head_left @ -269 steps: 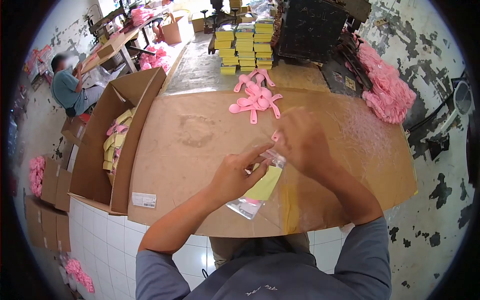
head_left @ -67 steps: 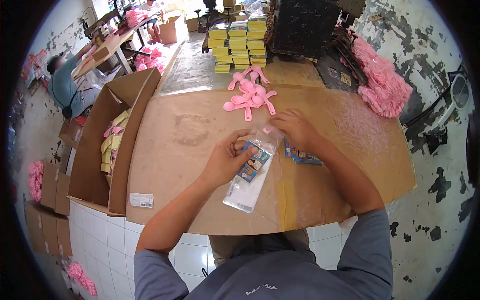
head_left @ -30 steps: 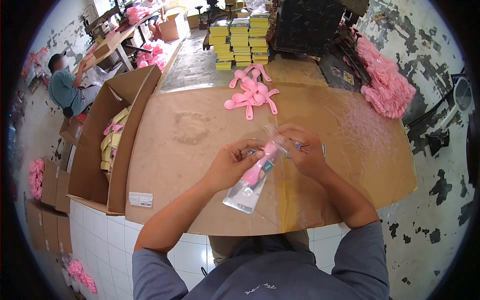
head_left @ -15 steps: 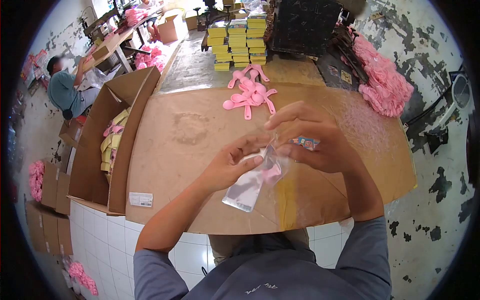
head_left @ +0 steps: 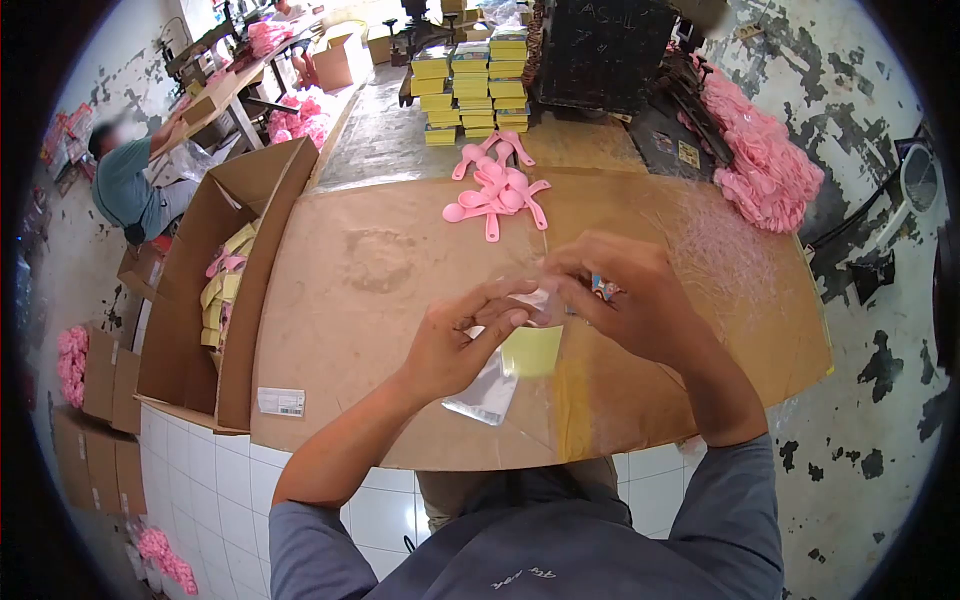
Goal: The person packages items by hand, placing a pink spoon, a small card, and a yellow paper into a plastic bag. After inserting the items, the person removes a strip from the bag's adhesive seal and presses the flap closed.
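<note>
Between my two hands, close over the cardboard tabletop, is a small clear plastic bag point(head_left: 541, 303) with something pink showing at its top. A pale yellow card point(head_left: 530, 350) hangs just below it. My left hand point(head_left: 465, 338) has its thumb and fingers closed at the bag's left side. At the upper right corner, my right hand point(head_left: 625, 292) pinches the plastic. Under the yellow card lie flat clear bags point(head_left: 486, 392). A small blue printed card point(head_left: 604, 287) shows partly behind my right fingers. Beyond my hands is a pile of pink scoops point(head_left: 495, 190).
A large open carton point(head_left: 240, 330) with yellow cards and pink pieces stands left. Stacks of yellow-edged cards point(head_left: 472, 90) rise at the back. Pink scoops heap point(head_left: 765, 165) at the right, near plastic scraps point(head_left: 730, 245). A person point(head_left: 135, 180) sits far left.
My right fingers have come down and closed on the plastic. The pink piece low in the bag has gone from sight there, and the yellow card now shows below my hands.
</note>
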Tool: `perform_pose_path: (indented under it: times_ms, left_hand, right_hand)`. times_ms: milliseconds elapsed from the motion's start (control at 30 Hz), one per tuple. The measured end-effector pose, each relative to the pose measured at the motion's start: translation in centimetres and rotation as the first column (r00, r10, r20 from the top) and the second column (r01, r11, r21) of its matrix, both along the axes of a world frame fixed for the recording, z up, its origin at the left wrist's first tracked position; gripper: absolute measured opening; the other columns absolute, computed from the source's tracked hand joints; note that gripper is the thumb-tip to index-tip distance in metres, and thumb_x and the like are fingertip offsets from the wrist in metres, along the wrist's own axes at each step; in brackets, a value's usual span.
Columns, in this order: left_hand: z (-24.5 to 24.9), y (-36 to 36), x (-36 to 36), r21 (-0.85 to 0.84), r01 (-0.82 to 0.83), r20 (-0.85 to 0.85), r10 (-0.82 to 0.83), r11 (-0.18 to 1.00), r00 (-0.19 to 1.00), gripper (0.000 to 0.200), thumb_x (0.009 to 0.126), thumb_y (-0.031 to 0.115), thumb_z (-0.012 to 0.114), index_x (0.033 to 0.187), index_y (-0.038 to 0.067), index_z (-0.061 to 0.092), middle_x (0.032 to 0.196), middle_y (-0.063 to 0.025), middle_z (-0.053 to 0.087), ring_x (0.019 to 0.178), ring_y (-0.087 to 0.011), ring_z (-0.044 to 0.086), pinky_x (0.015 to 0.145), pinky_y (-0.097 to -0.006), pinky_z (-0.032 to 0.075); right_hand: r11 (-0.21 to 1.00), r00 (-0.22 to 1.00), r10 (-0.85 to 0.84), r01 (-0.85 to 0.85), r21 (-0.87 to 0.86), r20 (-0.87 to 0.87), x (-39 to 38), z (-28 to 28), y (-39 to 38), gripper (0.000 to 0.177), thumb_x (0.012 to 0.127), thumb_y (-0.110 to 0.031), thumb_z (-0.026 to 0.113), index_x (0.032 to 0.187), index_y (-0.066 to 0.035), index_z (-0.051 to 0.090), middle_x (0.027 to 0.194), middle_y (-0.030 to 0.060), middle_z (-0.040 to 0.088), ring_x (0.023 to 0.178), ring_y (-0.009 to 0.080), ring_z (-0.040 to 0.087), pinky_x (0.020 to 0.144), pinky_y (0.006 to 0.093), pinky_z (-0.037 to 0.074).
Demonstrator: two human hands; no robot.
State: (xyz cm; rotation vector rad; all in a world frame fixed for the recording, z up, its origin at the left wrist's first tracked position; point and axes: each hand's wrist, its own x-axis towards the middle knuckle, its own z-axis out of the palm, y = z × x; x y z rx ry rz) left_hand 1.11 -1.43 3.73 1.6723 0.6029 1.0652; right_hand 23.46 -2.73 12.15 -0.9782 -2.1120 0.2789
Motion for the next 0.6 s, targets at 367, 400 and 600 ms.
perform_pose_path:
  times_ms: [367, 400, 600]
  left_hand:
    - [-0.7, -0.1, -0.3, 0.043, -0.079, -0.163, 0.085, 0.996, 0.983, 0.045, 0.099, 0.001, 0.065, 0.141, -0.008, 0.051, 0.094, -0.0123, 0.077, 0.083, -0.0095, 0.070, 0.073, -0.0251, 0.055]
    - [-0.6, -0.1, -0.3, 0.060, -0.078, -0.195, 0.089, 0.995, 0.977, 0.046, 0.099, 0.001, 0.066, 0.141, -0.008, 0.051, 0.094, -0.0126, 0.077, 0.082, -0.0091, 0.069, 0.072, -0.0248, 0.055]
    - [-0.7, -0.1, -0.1, 0.153, -0.037, -0.309, 0.084, 0.987, 0.947, 0.047, 0.098, 0.006, 0.066, 0.142, -0.006, 0.053, 0.094, -0.0129, 0.079, 0.079, -0.0105, 0.071, 0.073, -0.0251, 0.056]
  right_hand:
    - [0.840, 0.902, -0.213, -0.028, 0.542, 0.376, -2.1, -2.8, 1.1, 0.024, 0.076, -0.022, 0.073, 0.092, -0.006, 0.066, 0.105, 0.0067, 0.062, 0.105, 0.0234, 0.060, 0.092, 0.0370, 0.044]
    - [0.835, 0.887, -0.226, -0.036, 0.549, 0.403, -2.2, -3.0, 1.2, 0.023, 0.077, -0.022, 0.072, 0.092, -0.006, 0.066, 0.104, 0.0072, 0.062, 0.104, 0.0236, 0.060, 0.091, 0.0372, 0.045]
    - [0.891, 0.905, -0.180, -0.015, 0.453, 0.385, -1.6, -3.1, 2.6, 0.022, 0.080, -0.018, 0.068, 0.096, -0.004, 0.063, 0.099, 0.0094, 0.059, 0.099, 0.0267, 0.059, 0.090, 0.0382, 0.045]
